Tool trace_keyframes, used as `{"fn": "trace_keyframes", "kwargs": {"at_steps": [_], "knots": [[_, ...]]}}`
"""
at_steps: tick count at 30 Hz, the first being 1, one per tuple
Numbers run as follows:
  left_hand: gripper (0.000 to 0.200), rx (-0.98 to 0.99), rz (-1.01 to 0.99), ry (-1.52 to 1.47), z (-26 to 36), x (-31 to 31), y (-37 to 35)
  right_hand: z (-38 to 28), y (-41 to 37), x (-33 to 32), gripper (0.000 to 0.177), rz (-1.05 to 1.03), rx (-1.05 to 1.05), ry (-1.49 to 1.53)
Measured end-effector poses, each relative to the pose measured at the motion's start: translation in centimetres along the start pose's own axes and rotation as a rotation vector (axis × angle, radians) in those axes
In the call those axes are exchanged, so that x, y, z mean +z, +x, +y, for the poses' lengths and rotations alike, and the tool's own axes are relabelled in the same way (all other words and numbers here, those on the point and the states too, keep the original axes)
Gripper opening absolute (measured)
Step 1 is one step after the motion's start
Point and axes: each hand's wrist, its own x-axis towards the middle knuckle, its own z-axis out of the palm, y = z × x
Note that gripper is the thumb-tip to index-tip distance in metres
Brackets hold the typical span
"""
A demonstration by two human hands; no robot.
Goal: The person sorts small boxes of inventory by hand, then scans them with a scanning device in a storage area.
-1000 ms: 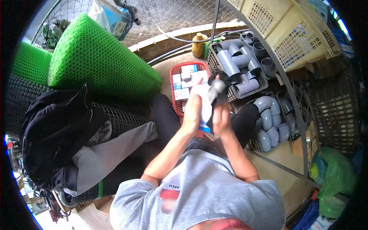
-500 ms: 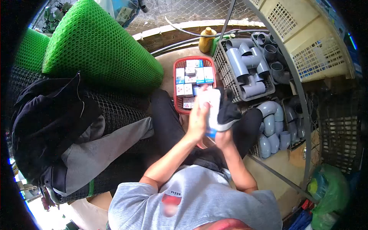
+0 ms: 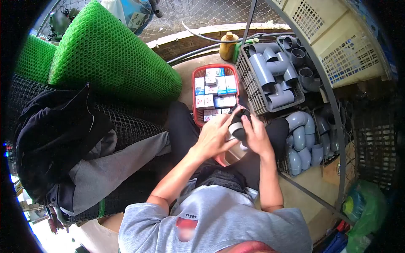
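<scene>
Both my hands meet in front of the red basket (image 3: pixel 195 101), above my lap. My right hand (image 3: pixel 258 137) is closed on a soft-looking black cloth (image 3: pixel 239 130) with a pale grey-white band. Close against it from the other side, my left hand (image 3: pixel 211 137) has its fingers curled around a small white box, mostly hidden behind the hands and cloth. In the basket lie several small white-and-blue boxes (image 3: pixel 225 101), some stacked on others.
Crates of grey pipe fittings (image 3: pixel 276 67) and elbows (image 3: pixel 299 139) stand to the right, by a metal bar (image 3: pixel 333 105). Green mesh rolls (image 3: pixel 114 55) and a dark jacket (image 3: pixel 55 126) are at left. A yellow bottle (image 3: pixel 228 46) stands behind the basket.
The white box has turned from showing its broad face to being mostly hidden. My right hand has come up beside it, and the black cloth is now bunched between both hands.
</scene>
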Motion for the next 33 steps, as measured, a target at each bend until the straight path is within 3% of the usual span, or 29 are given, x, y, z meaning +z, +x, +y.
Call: {"fn": "trace_keyframes", "kwargs": {"at_steps": [1,2,4,6,8,10,12,14,16,18,19,20,21,22,23,24,26,28,29,30,31,32,33], "knots": [[0.103,-0.029,-0.1,0.059,0.1,-1.1,0.6,-0.1,-0.2,0.8,0.046,0.033,0.001,-0.07],[0.104,-0.036,-0.082,0.114,-0.8,-0.9,0.6,-0.5,-0.8,1.2,0.045,0.066,0.027,-0.15],[0.105,-0.149,0.03,0.077,-1.7,-0.2,0.9,0.5,-1.5,2.5,0.044,0.164,-0.14,-0.309],[0.102,-0.139,0.08,0.048,-1.9,0.8,0.4,1.2,-1.8,2.9,0.043,0.178,-0.112,-0.332],[0.101,-0.12,0.006,0.065,-0.7,1.6,-0.7,1.4,-1.5,2.4,0.04,0.167,-0.03,-0.177],[0.102,-0.106,-0.051,0.005,0.4,1.5,-1.0,4.5,-1.2,3.2,0.036,0.303,-0.154,0.028],[0.098,-0.159,0.074,-0.115,-0.4,1.7,-0.8,5.8,-1.7,5.3,0.037,0.493,-0.219,0.05],[0.085,-0.323,0.317,-0.428,-1.7,3.9,-0.7,3.4,-2.8,7.8,0.048,0.536,-0.069,0.106],[0.051,-0.716,0.41,-0.682,-3.4,5.8,-0.5,6.6,-3.1,10.8,0.052,0.458,-0.35,-0.091],[0.04,-0.724,0.679,-1.049,-3.5,6.6,0.4,7.5,-2.9,11.0,0.051,0.569,-0.374,-0.104],[0.036,-0.739,0.734,-1.246,-2.8,6.3,0.4,6.8,-2.4,9.6,0.045,0.527,-0.385,-0.053],[0.036,-0.738,0.73,-1.246,-1.8,6.4,0.2,6.4,-1.9,8.8,0.04,0.485,-0.398,-0.001],[0.041,-0.679,0.781,-1.201,-0.7,6.8,-0.1,7.8,-1.3,9.2,0.036,0.582,-0.195,0.173],[0.052,-0.623,0.832,-1.155,0.2,7.1,-0.3,3.9,-0.7,7.4,0.039,0.532,0.057,0.354],[0.075,-0.54,0.73,-1.125,0.7,7.1,-0.5,5.0,-0.4,7.1,0.041,0.528,0.165,0.655],[0.078,-0.434,0.671,-1.006,0.8,7.5,-1.0,7.0,-0.3,7.1,0.043,0.515,0.276,0.957],[0.08,-0.162,0.547,-0.819,0.9,6.5,-0.5,11.7,-0.6,6.4,0.053,0.401,0.415,1.229],[0.085,-0.111,0.46,-0.734,-0.5,6.4,-0.7,11.5,-0.2,6.0,0.051,0.374,0.55,1.346],[0.088,-0.019,0.41,-0.748,-1.5,6.9,-0.7,10.8,-0.3,5.3,0.051,0.379,0.551,1.344],[0.092,0.073,0.359,-0.76,-2.5,7.4,-0.5,8.0,-0.3,4.1,0.047,0.478,0.654,1.132],[0.107,0.158,0.332,-0.672,-3.7,7.8,-0.3,6.4,-0.3,3.4,0.042,0.571,0.75,0.917],[0.107,0.156,0.324,-0.676,-4.2,7.7,0.3,6.6,-0.4,2.9,0.042,0.578,0.754,0.921],[0.11,0.064,0.294,-0.601,-4.5,7.5,0.8,7.1,-0.7,2.0,0.037,0.611,0.57,0.722]]}}
